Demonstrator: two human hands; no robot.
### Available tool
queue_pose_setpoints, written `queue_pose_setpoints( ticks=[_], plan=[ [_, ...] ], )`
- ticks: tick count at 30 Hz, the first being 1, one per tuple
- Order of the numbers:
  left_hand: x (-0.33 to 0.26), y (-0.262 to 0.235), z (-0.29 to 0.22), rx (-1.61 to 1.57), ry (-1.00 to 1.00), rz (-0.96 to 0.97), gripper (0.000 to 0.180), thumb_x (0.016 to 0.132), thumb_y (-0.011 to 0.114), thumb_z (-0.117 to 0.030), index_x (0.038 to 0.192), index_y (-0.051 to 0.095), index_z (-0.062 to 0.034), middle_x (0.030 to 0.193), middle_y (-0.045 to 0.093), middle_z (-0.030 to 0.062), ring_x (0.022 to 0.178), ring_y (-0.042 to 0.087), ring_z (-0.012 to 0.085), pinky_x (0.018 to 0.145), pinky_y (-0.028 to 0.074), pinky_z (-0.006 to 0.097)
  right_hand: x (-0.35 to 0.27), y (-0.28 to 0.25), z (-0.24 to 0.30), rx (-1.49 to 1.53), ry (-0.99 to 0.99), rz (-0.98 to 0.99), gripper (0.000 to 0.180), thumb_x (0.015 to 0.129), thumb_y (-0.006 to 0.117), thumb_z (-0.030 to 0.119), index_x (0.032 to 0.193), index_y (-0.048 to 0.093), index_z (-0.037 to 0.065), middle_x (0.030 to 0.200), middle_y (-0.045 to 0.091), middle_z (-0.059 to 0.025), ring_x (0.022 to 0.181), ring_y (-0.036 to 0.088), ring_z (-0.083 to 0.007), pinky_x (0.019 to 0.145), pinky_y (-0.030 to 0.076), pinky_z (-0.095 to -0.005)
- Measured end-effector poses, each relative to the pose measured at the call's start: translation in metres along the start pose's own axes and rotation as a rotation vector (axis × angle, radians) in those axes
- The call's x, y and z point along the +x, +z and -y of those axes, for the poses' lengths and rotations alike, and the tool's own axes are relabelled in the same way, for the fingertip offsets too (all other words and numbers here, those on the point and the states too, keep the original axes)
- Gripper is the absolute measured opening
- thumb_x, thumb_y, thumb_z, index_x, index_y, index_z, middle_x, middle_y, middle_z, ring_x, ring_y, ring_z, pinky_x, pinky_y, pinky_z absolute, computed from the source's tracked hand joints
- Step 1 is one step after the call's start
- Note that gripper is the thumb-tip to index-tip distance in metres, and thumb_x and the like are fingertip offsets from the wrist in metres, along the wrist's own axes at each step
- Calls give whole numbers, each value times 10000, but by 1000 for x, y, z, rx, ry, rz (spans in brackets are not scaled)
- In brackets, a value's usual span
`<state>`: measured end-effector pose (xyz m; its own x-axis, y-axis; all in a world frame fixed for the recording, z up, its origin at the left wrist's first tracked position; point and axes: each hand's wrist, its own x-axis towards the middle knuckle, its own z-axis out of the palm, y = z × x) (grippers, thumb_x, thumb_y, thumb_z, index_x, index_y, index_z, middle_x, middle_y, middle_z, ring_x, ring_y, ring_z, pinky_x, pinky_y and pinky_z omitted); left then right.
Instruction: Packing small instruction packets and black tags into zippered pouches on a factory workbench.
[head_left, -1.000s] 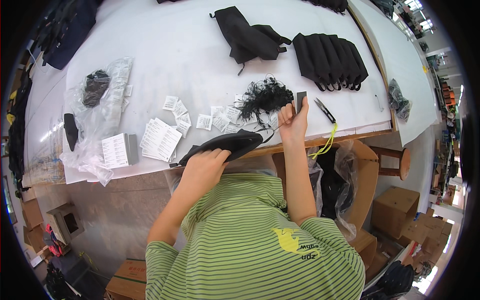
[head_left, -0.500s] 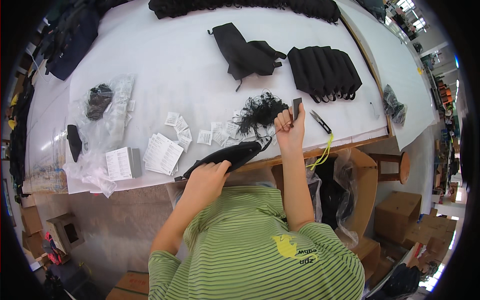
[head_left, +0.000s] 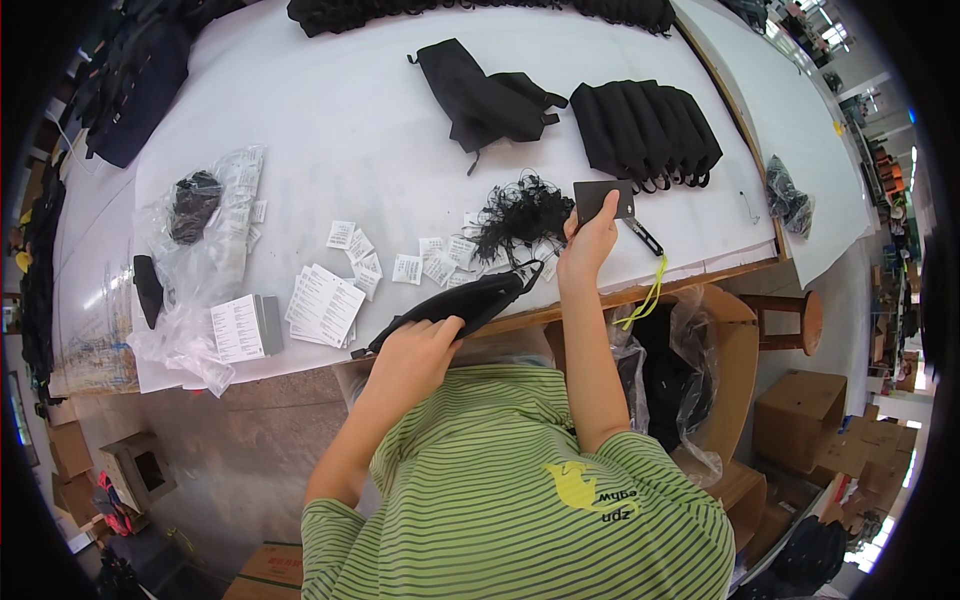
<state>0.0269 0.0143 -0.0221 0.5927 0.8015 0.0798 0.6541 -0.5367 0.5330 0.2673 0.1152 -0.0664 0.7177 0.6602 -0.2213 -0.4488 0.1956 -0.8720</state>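
Observation:
Near the table's front edge my left hand (head_left: pixel 420 352) is closed on a black fabric pouch (head_left: pixel 470 306), which hangs partly over the edge with a loop at its far right end. My right hand (head_left: pixel 590 240), raised to the right of the pouch, pinches a dark rectangular card (head_left: pixel 597 199) with its flat face showing. Just behind that hand lies a tangle of black cords (head_left: pixel 520 218). A pair of thread snips (head_left: pixel 645 237) with a yellow cord (head_left: pixel 654 290) lies right of my right hand, its tip hidden behind the card.
Left of the pouch are white printed cards (head_left: pixel 325 305), small white labels (head_left: pixel 407 268), a card stack (head_left: pixel 240 328) and clear plastic bags (head_left: pixel 215 270). Black pouches (head_left: pixel 645 135) lie in a row at the back right, beside a loose black bag (head_left: pixel 490 100). A cardboard box (head_left: pixel 730 370) stands below the table's right edge.
My right hand has turned the card from edge-on to flat-face view and shifted slightly right; the card now overlaps the snips. My left hand keeps its hold on the pouch.

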Motion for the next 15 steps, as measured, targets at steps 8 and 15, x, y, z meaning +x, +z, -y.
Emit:
queue_pose_setpoints(
  ticks=[8, 15],
  plan=[
    [2, -1, -2, -20, -2, -5, 151, 845, 608, -135, 959, 544, -59, 726, 600, 104, 701, 588, 280, 645, 450, 383, 0, -6, 6, -132, 8, 14, 503, 931, 493, 502, 691, 554, 64, 560, 502, -16, 451, 442, -92, 416, 344, -228],
    [2, 1, 0, 41, 28, 39, 161, 835, 604, -118, 950, 508, -63, 789, 607, 54, 734, 593, 223, 671, 456, 335, -8, 6, 5, -75, 179, 58, 481, 944, 464, 491, 731, 528, 64, 572, 506, -21, 460, 461, -108, 407, 352, -223]
  ],
)
